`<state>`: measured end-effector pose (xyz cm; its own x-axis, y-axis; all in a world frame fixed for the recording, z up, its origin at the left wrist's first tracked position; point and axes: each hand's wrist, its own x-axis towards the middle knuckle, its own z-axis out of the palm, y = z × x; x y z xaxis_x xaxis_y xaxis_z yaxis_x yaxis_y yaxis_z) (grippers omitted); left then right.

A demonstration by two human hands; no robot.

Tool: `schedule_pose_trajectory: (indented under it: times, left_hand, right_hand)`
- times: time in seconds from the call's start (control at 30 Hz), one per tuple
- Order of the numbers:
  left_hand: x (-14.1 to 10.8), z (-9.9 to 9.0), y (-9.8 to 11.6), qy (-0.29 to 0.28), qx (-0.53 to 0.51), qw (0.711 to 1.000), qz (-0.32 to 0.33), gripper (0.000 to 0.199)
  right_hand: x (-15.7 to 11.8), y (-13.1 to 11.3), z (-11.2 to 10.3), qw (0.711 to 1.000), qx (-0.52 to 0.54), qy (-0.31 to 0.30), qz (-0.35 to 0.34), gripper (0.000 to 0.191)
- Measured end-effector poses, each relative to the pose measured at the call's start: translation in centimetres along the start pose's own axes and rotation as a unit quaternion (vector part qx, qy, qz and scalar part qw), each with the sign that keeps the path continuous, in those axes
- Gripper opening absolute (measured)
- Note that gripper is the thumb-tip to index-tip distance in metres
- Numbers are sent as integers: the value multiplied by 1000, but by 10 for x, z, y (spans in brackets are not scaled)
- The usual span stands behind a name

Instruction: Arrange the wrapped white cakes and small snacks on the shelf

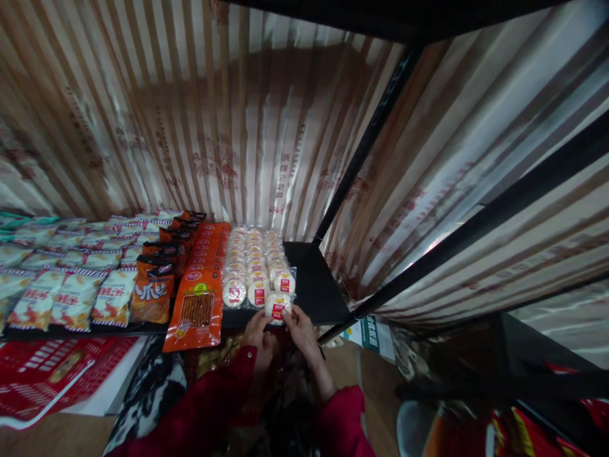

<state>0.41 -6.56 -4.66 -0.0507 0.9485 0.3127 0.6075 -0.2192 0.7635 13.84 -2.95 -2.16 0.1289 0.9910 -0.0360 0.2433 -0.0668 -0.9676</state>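
Between my two hands is a packet of round white crackers (277,307) with a red label, held near the front edge of the shelf. My left hand (259,336) pinches its left side, and my right hand (301,328) grips its right side with thumb and fingers. Just behind it, three columns of matching cracker packets (257,279) lie in overlapping rows. To their left are overlapping orange packs of stick-shaped snacks (197,308), the front one jutting past the shelf edge.
Orange-and-black snack bags (152,298) and rows of white snack bags (73,298) fill the shelf's left part. A red basket (57,374) stands below. A black post (366,146) and a slanting black bar (451,238) frame the right side, before a pleated printed curtain (257,127).
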Motion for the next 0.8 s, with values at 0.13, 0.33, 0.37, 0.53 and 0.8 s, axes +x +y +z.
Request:
schedule_pose_trajectory:
  times: [0.13,0.33,0.37,0.53,0.8]
  left_hand:
    - [-4,-14,-12,11,29,999,-17,46]
    - [-4,-28,-38,31,57,995,-71,51]
    - [-4,-29,-42,36,63,995,-72,52]
    - [-6,-32,-48,35,86,993,-69,54]
    - [-7,-33,-46,-12,90,994,-67,42]
  right_hand:
    - [3,-2,26,1000,3,-23,-15,39]
    - [10,-8,68,997,13,-67,-22,34]
    - [11,-9,72,997,6,-71,-30,33]
    - [15,-12,85,995,-54,-66,-55,24]
    - [17,-16,90,986,-126,-65,-87,24]
